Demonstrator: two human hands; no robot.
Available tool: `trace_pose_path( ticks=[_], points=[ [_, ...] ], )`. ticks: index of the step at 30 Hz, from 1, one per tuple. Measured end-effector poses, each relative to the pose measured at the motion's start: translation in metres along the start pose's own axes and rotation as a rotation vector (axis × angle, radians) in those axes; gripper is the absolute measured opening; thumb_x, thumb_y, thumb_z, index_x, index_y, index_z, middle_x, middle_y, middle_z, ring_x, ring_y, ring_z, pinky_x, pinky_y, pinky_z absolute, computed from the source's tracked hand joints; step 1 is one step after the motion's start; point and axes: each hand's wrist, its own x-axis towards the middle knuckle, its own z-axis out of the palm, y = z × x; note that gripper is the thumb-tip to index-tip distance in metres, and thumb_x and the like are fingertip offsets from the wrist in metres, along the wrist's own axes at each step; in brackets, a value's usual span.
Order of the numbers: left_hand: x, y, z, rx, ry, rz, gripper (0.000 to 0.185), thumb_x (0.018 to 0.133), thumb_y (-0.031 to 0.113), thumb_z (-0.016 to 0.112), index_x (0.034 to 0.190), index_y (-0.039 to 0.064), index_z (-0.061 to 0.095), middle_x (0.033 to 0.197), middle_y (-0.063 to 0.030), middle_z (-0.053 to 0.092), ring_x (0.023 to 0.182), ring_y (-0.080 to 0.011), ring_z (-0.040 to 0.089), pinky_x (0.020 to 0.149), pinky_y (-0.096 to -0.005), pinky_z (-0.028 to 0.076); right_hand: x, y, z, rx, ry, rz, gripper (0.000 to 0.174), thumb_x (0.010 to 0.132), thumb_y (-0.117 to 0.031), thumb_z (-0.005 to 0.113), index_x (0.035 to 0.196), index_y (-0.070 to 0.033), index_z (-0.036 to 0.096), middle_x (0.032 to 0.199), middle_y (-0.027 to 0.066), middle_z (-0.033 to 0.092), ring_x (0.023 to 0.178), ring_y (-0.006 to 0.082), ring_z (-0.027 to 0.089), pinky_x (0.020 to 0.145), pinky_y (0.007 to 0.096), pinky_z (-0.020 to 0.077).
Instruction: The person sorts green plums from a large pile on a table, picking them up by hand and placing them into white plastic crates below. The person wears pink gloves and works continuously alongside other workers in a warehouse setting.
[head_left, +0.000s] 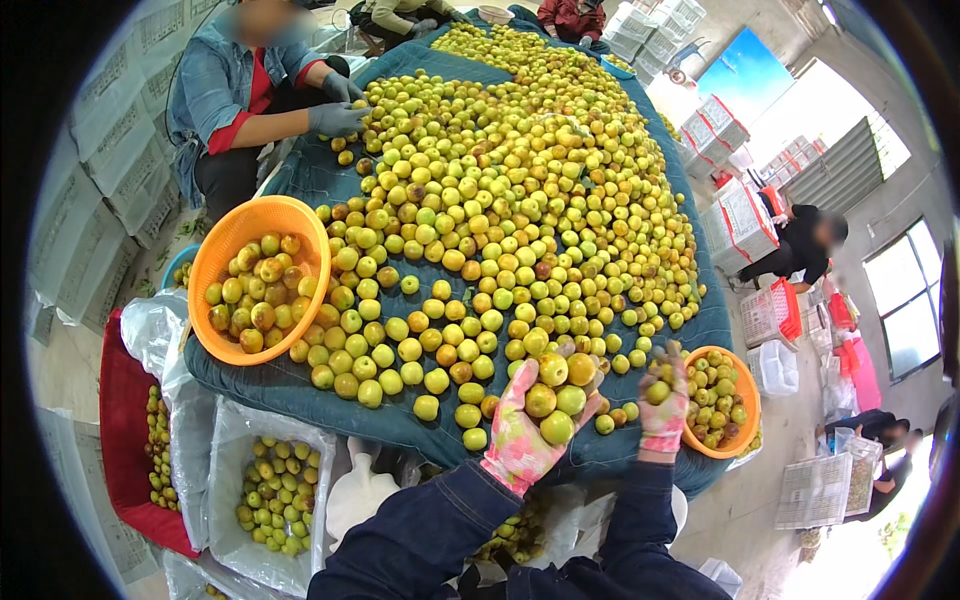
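My left hand (520, 444), in a pink floral glove, is turned palm up and cradles several yellow-green jujube-like fruits (556, 427). To its right, my right hand (667, 414), gloved alike, has its fingers curled around fruit; one green fruit (658, 392) shows at its palm side. That hand is just left of an orange plastic basket (752, 409) holding browner fruits. Both hands are over the near edge of a table covered with dark teal cloth (420, 274). A large heap of the same fruits (510, 180) spreads across it, some with brown patches.
A second orange basket (201, 300) of brownish fruits sits at the table's left corner. Below it are a plastic-lined crate (225, 480) of fruits and a red-lined container (124, 450). A gloved co-worker (247, 97) handles fruits at upper left. Stacked crates (120, 127) line the left side.
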Motion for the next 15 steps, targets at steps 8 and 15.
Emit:
trace_pose_path(
  ticks=[8,15],
  points=[
    [0.001,0.002,-0.001,-0.078,-0.033,0.089,0.045,0.103,0.037,0.048,0.139,0.011,0.052,0.135,-0.0068,0.059,0.124,-0.0226,0.057,0.108,-0.0380,0.044,-0.074,0.044,0.124,-0.479,-0.269,-0.260,0.040,0.100,-0.023,0.056,0.130,0.004,0.057,0.126,0.0148,0.062,0.119,0.0233,0.057,0.107,0.0366,0.0424],
    [-0.004,0.012,0.004,-0.118,-0.092,0.030,0.047,0.102,0.041,0.047,0.141,0.016,0.050,0.137,-0.0057,0.057,0.125,-0.0227,0.057,0.103,-0.0423,0.048,-0.071,0.029,0.135,-0.764,-0.544,-0.244,0.070,0.104,-0.053,0.037,0.143,0.005,0.045,0.145,0.0184,0.049,0.136,0.0290,0.045,0.116,0.0415,0.0306]
  ],
)
